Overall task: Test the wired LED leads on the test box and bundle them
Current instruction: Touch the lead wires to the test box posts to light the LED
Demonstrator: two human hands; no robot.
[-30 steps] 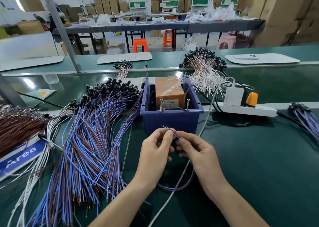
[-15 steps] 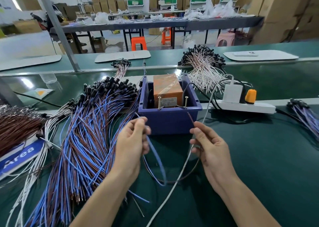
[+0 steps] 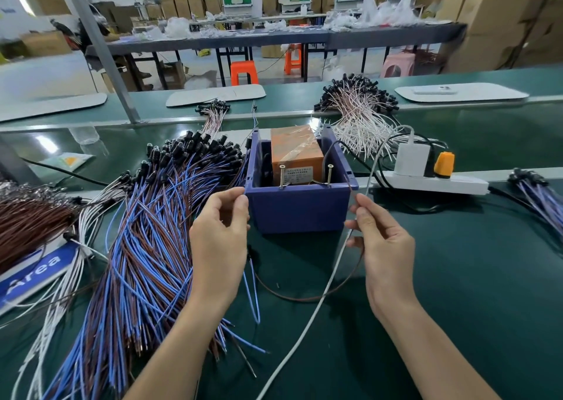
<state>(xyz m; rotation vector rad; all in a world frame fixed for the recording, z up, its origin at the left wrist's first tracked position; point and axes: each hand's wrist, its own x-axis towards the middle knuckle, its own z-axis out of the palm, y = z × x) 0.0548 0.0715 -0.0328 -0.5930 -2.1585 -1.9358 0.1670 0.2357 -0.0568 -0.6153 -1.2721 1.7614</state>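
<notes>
A blue test box (image 3: 300,211) holds an orange unit (image 3: 295,153), with two upright screws (image 3: 304,176) at its front rim. My left hand (image 3: 221,241) pinches the blue wire of one LED lead (image 3: 253,287) beside the box's front left corner. My right hand (image 3: 382,247) pinches the brown wire (image 3: 307,297) of the same lead by the box's front right corner, its bare tip raised near the rim. The lead sags in a loop on the green mat between my hands. A big pile of blue-and-brown leads (image 3: 146,247) lies to the left.
A white cable (image 3: 310,314) runs diagonally under my right hand toward a power strip (image 3: 432,182) with a white charger and an orange plug. White-wired leads (image 3: 359,116) lie behind the box, brown ones (image 3: 27,223) at far left, more blue ones (image 3: 539,192) at far right.
My hands, together in front of the box a second ago, have spread apart and risen to its two front corners, pulling the lead's two wire ends away from each other.
</notes>
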